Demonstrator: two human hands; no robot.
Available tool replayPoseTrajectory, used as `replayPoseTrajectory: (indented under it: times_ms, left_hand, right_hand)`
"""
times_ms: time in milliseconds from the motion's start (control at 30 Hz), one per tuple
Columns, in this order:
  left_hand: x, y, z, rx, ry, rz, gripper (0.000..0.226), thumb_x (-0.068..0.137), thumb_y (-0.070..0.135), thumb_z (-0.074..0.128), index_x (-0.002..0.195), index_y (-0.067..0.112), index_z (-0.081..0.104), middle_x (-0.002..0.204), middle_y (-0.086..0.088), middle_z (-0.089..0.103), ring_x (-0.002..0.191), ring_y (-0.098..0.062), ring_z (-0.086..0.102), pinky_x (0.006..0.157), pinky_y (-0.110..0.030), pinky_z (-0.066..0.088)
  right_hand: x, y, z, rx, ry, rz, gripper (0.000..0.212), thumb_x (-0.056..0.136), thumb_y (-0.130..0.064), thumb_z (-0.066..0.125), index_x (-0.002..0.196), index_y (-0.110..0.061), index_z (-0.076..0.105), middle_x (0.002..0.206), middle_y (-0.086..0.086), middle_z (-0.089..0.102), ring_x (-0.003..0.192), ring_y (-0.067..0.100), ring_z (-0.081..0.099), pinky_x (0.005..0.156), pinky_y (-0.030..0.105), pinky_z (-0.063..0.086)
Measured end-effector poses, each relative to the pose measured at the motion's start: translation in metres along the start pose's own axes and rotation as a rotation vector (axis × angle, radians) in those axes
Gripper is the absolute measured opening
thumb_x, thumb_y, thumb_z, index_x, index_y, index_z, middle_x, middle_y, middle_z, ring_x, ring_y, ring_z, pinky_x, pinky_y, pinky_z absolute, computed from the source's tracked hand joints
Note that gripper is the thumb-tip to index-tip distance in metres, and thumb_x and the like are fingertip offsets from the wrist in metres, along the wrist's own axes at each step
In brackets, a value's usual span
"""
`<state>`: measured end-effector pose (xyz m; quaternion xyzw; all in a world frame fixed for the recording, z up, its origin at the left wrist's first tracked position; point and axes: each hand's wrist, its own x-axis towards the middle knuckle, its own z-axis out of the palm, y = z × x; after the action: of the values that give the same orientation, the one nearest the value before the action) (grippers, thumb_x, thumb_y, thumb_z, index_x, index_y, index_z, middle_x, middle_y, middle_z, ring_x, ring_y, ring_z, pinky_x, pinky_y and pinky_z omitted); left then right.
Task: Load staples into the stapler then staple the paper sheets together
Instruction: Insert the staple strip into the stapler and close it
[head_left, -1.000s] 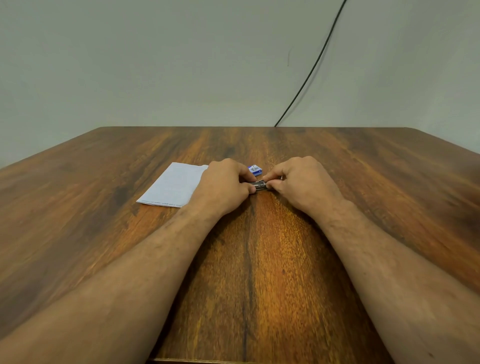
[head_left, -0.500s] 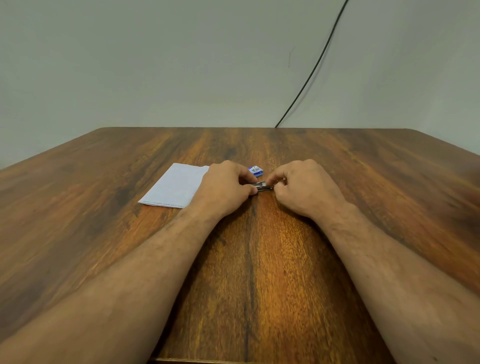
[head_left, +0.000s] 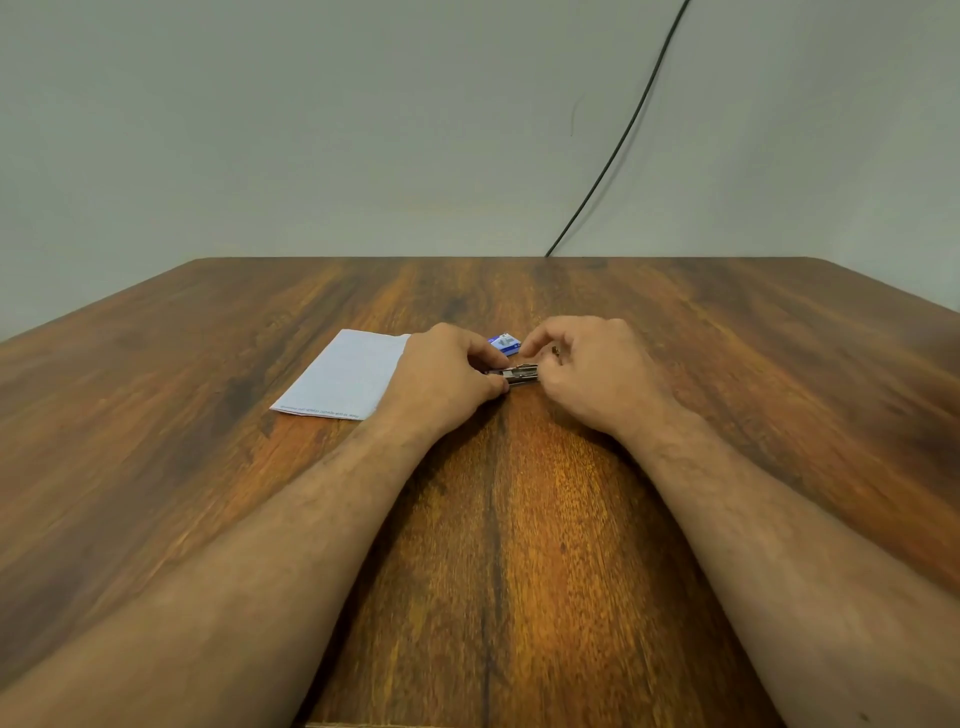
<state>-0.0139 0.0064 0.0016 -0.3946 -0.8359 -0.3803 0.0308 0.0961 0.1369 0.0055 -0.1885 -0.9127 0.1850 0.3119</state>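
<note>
Head view gives me both forearms reaching in from the near edge of the desk (head_left: 675, 322) and meeting around its middle. My left hand (head_left: 441, 379) has its fingers curled round the left end of the small metal stapler (head_left: 519, 375), thumb and fingertips closing on it so that most of the body is hidden; only a short silvery stretch shows between the two hands, lying low against the wood. My right hand (head_left: 597, 374) is curled as well, with thumb and forefinger drawn together just above the stapler's right end; a tiny dark piece shows at the fingertips, but I cannot tell what it is, nor whether the hand is actually touching the stapler. A little blue-and-white staple box (head_left: 505, 344) sits just beyond the stapler toward the far edge, in the gap between the two hands and apart from both. The paper sheets (head_left: 345, 375) lie flat on the desk to the left of my left hand, their right side tucked under that wrist, a line of print running along their near edge. A black cable (head_left: 618, 140) runs down the wall behind the far edge.
</note>
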Motion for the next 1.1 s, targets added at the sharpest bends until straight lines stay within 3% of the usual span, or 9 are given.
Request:
replayPoseTrajectory:
  times_ms: [100,167,333,433,633,833,1100]
  left_hand:
    - [0.001,-0.001,-0.001,-0.014,-0.003,-0.023,0.018,0.083,0.024,0.08,0.1,0.028,0.079,0.073,0.022,0.056,0.068,0.001,0.053,0.056,-0.013,0.031]
    - [0.001,-0.002,-0.002,-0.024,-0.006,-0.04,0.016,0.083,0.025,0.08,0.099,0.028,0.079,0.075,0.021,0.058,0.069,0.0,0.054,0.057,-0.014,0.032]
    - [0.001,-0.003,-0.005,-0.046,-0.031,-0.06,0.013,0.081,0.024,0.081,0.093,0.03,0.078,0.08,0.016,0.065,0.071,-0.001,0.059,0.057,-0.016,0.036]
    - [0.0,-0.002,-0.004,-0.04,-0.025,-0.039,0.013,0.078,0.024,0.082,0.088,0.031,0.077,0.075,0.018,0.065,0.07,0.001,0.059,0.058,-0.015,0.038]
    - [-0.001,0.0,-0.003,-0.062,-0.026,-0.036,0.014,0.076,0.022,0.082,0.084,0.032,0.076,0.073,0.017,0.065,0.067,0.002,0.059,0.057,-0.014,0.038]
    - [0.0,0.001,-0.004,-0.059,-0.037,-0.042,0.015,0.076,0.02,0.082,0.089,0.028,0.079,0.075,0.014,0.068,0.069,0.0,0.061,0.059,-0.014,0.04]
    - [-0.001,0.001,-0.004,-0.069,-0.033,-0.047,0.014,0.076,0.023,0.083,0.088,0.029,0.08,0.079,0.011,0.072,0.069,0.0,0.061,0.059,-0.015,0.04]
  right_hand:
    - [0.002,0.003,-0.002,0.021,0.065,0.015,0.018,0.082,-0.022,0.061,0.092,-0.031,0.073,0.061,-0.009,0.061,0.057,0.009,0.057,0.063,0.032,0.053]
    - [0.002,0.003,-0.004,0.04,0.068,0.02,0.012,0.084,-0.022,0.066,0.088,-0.031,0.073,0.068,-0.012,0.065,0.065,0.005,0.061,0.07,0.033,0.058]
    - [0.004,0.004,-0.001,0.063,0.008,-0.044,0.011,0.086,-0.024,0.071,0.091,-0.029,0.08,0.082,-0.013,0.072,0.07,0.002,0.063,0.079,0.033,0.058]
    - [0.005,0.0,0.004,0.003,-0.08,-0.115,0.011,0.086,-0.023,0.073,0.094,-0.026,0.08,0.095,-0.005,0.071,0.092,0.013,0.063,0.089,0.035,0.05]
    - [0.007,-0.003,0.003,-0.097,-0.118,-0.142,0.014,0.088,-0.025,0.072,0.099,-0.025,0.08,0.095,-0.005,0.063,0.099,0.017,0.06,0.087,0.031,0.044]
    - [0.007,-0.008,0.0,-0.225,-0.171,-0.173,0.02,0.093,-0.03,0.067,0.107,-0.026,0.08,0.104,0.0,0.069,0.101,0.021,0.06,0.09,0.038,0.046]
    - [0.005,-0.011,0.001,-0.249,-0.154,-0.151,0.017,0.092,-0.03,0.067,0.102,-0.025,0.079,0.102,0.001,0.069,0.101,0.022,0.061,0.089,0.038,0.045]
